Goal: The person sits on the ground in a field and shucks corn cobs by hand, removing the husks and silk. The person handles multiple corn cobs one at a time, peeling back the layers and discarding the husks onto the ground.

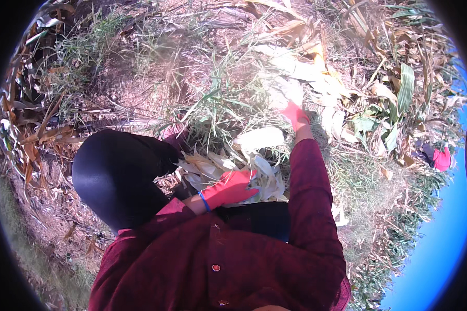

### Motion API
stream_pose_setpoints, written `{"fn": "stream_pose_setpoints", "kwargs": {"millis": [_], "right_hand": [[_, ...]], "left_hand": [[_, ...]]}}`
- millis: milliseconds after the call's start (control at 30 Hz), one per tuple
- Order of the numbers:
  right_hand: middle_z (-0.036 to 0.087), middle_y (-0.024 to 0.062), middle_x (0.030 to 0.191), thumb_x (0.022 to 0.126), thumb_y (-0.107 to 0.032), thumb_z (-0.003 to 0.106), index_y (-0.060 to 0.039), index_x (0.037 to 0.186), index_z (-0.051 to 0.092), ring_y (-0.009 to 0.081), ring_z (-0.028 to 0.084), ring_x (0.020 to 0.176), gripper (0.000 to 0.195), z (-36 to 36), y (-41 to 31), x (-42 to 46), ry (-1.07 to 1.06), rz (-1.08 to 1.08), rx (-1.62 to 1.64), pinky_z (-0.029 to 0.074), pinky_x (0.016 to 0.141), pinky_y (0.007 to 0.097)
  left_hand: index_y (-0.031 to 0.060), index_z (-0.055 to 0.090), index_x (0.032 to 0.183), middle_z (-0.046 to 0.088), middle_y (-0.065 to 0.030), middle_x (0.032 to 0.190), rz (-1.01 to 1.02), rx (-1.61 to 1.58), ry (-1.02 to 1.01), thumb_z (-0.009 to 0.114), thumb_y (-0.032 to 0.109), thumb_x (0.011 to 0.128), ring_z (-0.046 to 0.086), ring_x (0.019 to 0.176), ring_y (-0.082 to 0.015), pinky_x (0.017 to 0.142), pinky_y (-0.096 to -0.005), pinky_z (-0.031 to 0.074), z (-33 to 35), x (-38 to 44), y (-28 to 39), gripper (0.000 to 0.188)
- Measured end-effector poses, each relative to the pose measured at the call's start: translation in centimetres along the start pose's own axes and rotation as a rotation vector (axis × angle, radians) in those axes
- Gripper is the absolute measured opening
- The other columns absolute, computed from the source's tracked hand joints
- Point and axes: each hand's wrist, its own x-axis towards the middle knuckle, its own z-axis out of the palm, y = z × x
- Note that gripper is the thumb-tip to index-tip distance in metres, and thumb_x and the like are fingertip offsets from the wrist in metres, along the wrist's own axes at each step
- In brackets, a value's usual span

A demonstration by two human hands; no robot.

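My left hand (pixel 230 189), in a red glove with a blue band at the wrist, rests on a heap of pale corn husks (pixel 204 165) in front of my body, its fingers spread. My right hand (pixel 295 115), also red-gloved, reaches out ahead over bright, sunlit husks (pixel 292 91); glare hides its fingertips and whatever they touch. Between the two hands a pale, overexposed object (pixel 261 138), shaped like an ear of corn, lies on the grass beside the husk heap.
My bent knee (pixel 105 179) in black cloth is at the left. Dry corn stalks and leaves (pixel 43 132) stand along the left edge, more (pixel 393 89) at the right. Green grass (pixel 214 97) covers the ground ahead. Another person's red-gloved hand (pixel 442 159) shows at the far right.
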Motion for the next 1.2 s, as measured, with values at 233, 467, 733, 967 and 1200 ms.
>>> {"fn": "stream_pose_setpoints", "kwargs": {"millis": [233,467,733,967,1200], "right_hand": [[0.064,0.0128,0.088,0.069,-0.020,0.079,0.0017,0.108,0.059,0.0200,0.060,0.080,0.049,5.3,4.2,-11.4,0.462,-0.297,0.612,0.048,0.071,0.0345],[0.065,0.0135,0.100,0.061,-0.028,0.081,-0.0071,0.111,0.059,0.0310,0.063,0.087,0.059,0.4,0.1,-27.6,1.187,-0.466,-0.288,0.050,0.078,0.0374],[0.065,0.0144,0.101,0.063,-0.023,0.081,-0.0056,0.122,0.053,0.0307,0.064,0.090,0.068,9.2,-3.7,-34.3,0.819,-0.524,-0.033,0.051,0.079,0.0370],[0.062,0.0096,0.103,0.077,-0.001,0.065,0.0016,0.122,0.050,0.0198,0.063,0.091,0.047,9.5,-5.8,-35.8,-0.087,-0.475,0.988,0.051,0.078,0.0302],[0.064,0.0098,0.102,0.077,-0.003,0.068,0.0025,0.116,0.054,0.0156,0.062,0.092,0.042,9.0,-6.2,-34.4,-0.256,-0.383,0.889,0.050,0.079,0.0295]], "left_hand": [[0.0030,0.055,0.115,0.065,-0.0176,0.088,0.058,-0.092,0.183,0.061,0.034,0.083,0.063,0.079,-0.0335,0.070,-0.0365,0.050,-0.5,-1.0,2.5,0.045],[-0.0016,0.051,0.123,0.065,-0.0078,0.100,0.267,-0.498,0.297,0.061,0.014,0.086,0.060,0.088,-0.0109,0.078,-0.0262,0.049,-3.1,-1.6,5.8,0.041],[-0.0003,0.052,0.111,0.063,-0.0108,0.094,0.137,-0.568,0.603,0.067,0.022,0.080,0.060,0.084,-0.0144,0.076,-0.0312,0.049,-5.8,-1.4,6.1,0.041],[0.0008,0.052,0.112,0.061,-0.0046,0.091,0.241,-0.828,0.495,0.057,0.014,0.086,0.057,0.080,-0.0110,0.070,-0.0249,0.048,-8.6,-2.1,5.3,0.030],[-0.0018,0.058,0.104,0.060,-0.0026,0.081,0.265,-0.614,0.668,0.056,0.018,0.088,0.053,0.069,-0.0081,0.062,-0.0252,0.045,-9.4,-1.1,3.4,0.025]]}}
